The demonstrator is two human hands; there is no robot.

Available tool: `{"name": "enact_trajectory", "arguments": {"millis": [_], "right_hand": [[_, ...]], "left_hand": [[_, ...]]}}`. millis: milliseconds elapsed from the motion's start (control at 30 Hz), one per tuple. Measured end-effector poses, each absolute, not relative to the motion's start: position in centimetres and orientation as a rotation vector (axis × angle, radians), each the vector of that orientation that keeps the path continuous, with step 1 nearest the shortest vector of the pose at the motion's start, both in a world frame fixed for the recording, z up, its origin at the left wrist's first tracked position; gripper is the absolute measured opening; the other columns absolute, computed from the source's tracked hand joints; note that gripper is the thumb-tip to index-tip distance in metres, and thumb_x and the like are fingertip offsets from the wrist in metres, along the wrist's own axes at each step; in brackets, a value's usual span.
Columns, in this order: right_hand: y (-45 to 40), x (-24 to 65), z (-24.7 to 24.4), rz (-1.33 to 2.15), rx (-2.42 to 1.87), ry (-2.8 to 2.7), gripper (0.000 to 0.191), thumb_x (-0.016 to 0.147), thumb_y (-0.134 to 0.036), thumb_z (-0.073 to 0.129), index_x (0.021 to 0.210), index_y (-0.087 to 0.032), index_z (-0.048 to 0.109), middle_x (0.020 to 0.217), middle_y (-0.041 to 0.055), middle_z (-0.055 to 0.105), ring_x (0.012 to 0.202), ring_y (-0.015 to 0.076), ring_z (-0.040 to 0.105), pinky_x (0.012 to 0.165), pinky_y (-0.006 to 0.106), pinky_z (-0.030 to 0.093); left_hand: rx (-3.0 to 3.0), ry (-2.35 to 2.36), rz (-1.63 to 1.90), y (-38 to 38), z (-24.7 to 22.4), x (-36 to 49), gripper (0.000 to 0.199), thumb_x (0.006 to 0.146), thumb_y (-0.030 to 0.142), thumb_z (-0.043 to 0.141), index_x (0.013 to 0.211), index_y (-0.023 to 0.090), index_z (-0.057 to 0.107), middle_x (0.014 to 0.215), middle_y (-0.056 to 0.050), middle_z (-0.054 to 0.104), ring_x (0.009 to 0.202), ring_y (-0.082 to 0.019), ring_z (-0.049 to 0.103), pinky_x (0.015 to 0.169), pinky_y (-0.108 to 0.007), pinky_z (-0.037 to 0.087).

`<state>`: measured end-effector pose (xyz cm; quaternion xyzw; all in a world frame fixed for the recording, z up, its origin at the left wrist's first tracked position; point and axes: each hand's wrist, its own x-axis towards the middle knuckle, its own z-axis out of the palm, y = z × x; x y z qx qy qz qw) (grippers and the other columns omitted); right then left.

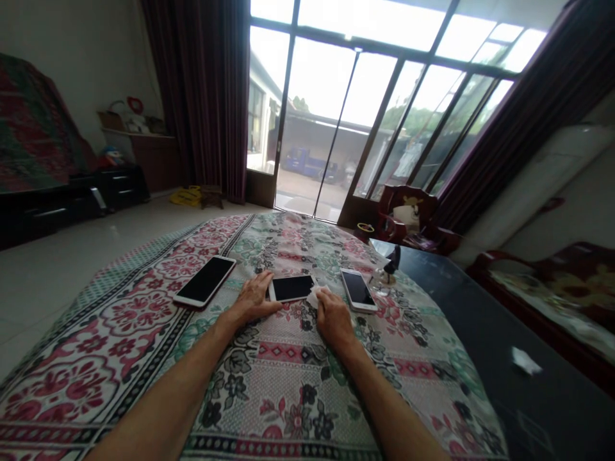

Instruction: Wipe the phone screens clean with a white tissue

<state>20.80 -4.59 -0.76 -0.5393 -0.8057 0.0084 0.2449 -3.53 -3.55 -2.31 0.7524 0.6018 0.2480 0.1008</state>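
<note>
Three smartphones lie face up on a floral patterned bedspread [283, 365]. The black-screened phone at the left [204, 282] is angled and apart from my hands. My left hand [252, 299] lies flat with its fingertips on the near end of the middle phone [291, 288]. My right hand [335, 318] is at the other end of that phone, with a white tissue [313, 298] poking out from under its fingers. A white-framed phone [358, 290] lies just beyond my right hand, not touched by it.
A dark glass table [480, 333] runs along the right of the bedspread, with a white scrap [526, 360] on it. A small black figurine [391, 264] stands near the bedspread's far right. A red wooden chair [408, 218] and glass doors [317, 121] lie beyond.
</note>
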Motion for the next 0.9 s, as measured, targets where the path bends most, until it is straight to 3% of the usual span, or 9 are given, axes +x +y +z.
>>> {"name": "enact_trajectory", "arguments": {"millis": [233,367,500,733,833,900], "right_hand": [[-4.5,20.8,-1.1,0.040,-1.471,-2.153,0.035,0.090,-0.010,0.042,0.118,-0.017,0.063,0.129,0.0111,0.061,0.120,0.0236,0.054,0.103,0.036,0.040],[-4.4,20.7,-1.3,0.006,-1.485,-2.137,0.035,0.090,-0.011,0.042,0.117,-0.017,0.064,0.129,0.0111,0.061,0.120,0.0236,0.053,0.103,0.035,0.040],[-3.9,20.6,-1.4,-0.004,-1.489,-2.133,0.035,0.090,-0.011,0.042,0.117,-0.017,0.064,0.129,0.0122,0.061,0.118,0.0240,0.054,0.103,0.035,0.039],[-1.9,20.2,-1.0,0.046,-1.435,-2.183,0.035,0.088,-0.007,0.042,0.114,-0.014,0.065,0.126,0.0131,0.063,0.116,0.0224,0.056,0.101,0.033,0.040],[-0.6,19.7,-0.9,0.076,-1.413,-2.219,0.035,0.087,-0.006,0.043,0.113,-0.016,0.065,0.123,0.0111,0.065,0.114,0.0209,0.057,0.100,0.031,0.040],[0.2,19.4,-0.9,0.099,-1.387,-2.238,0.036,0.086,-0.005,0.044,0.113,-0.017,0.065,0.123,0.0097,0.065,0.113,0.0199,0.057,0.100,0.030,0.040]], "left_hand": [[2.248,1.457,0.730,-4.0,-0.6,-5.1,0.065,0.071,0.026,0.065,0.134,0.020,0.053,0.147,-0.011,0.048,0.137,-0.027,0.042,0.114,-0.042,0.032],[2.225,1.505,0.780,-4.6,0.1,-4.5,0.068,0.066,0.035,0.072,0.131,0.021,0.056,0.134,-0.010,0.060,0.124,-0.030,0.054,0.107,-0.042,0.041],[2.302,1.545,0.821,-5.0,0.0,-2.7,0.073,0.063,0.041,0.077,0.130,0.020,0.056,0.129,-0.011,0.062,0.120,-0.031,0.057,0.105,-0.042,0.042],[2.332,1.400,0.780,-5.4,0.6,-1.9,0.045,0.074,0.039,0.069,0.117,0.024,0.064,0.103,-0.004,0.068,0.095,-0.024,0.064,0.087,-0.035,0.050],[2.277,1.376,0.824,-5.3,0.4,-2.1,0.055,0.072,0.037,0.071,0.123,0.022,0.061,0.106,-0.005,0.068,0.094,-0.024,0.064,0.087,-0.036,0.051],[2.245,1.375,0.874,-5.2,0.0,-1.9,0.063,0.069,0.035,0.073,0.128,0.022,0.057,0.119,-0.007,0.065,0.106,-0.026,0.063,0.094,-0.039,0.049]]}}
